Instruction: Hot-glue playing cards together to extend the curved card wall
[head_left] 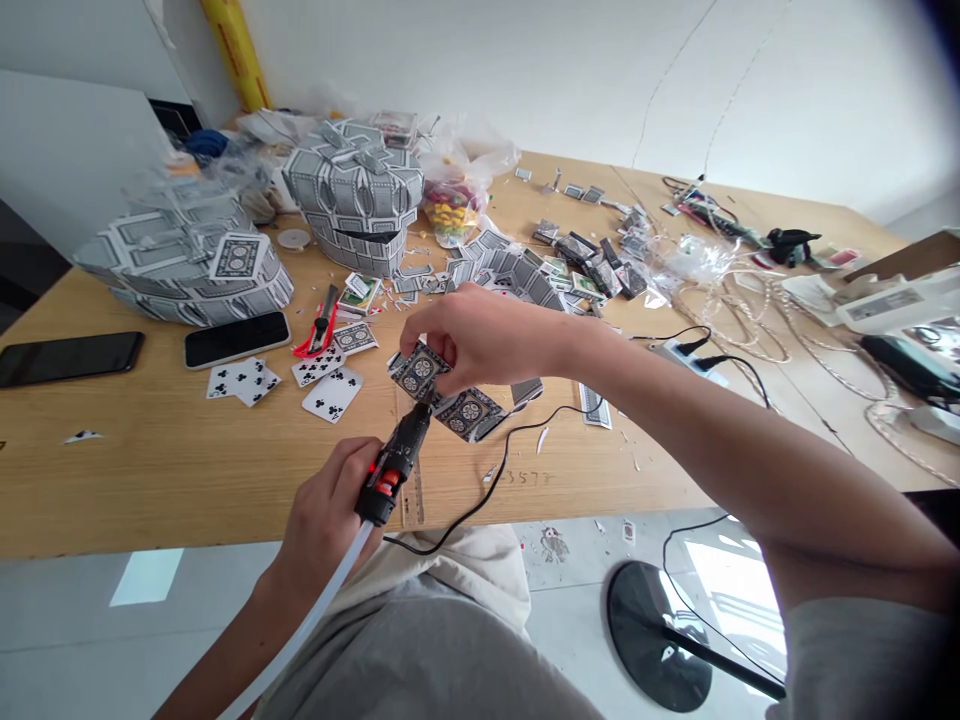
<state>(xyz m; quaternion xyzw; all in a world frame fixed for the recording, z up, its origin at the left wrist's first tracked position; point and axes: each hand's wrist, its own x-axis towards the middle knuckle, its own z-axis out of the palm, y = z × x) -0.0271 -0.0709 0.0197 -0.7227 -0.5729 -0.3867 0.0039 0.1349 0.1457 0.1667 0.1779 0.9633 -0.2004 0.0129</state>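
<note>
My left hand (324,500) grips a black glue gun (397,460) with a long white glue stick (300,630) trailing from its back. The gun's nozzle touches or nearly touches a strip of joined playing cards (471,412) with dark patterned backs. Above it, my right hand (466,335) pinches the upper part of that strip between thumb and fingers. Just left lie loose playing cards (333,394) showing clubs, beside a red utility knife (321,325). Behind my right hand stands a curved wall of folded cards (517,270), partly hidden.
Two card-built boxes (352,190) with lids stand at the back left. Two phones (236,340) lie at the left. A bag of coloured pieces (454,210), folded card bundles (592,255), a power strip (686,355) and coiled rope (739,300) occupy the back and right. A black cable (499,470) crosses the front.
</note>
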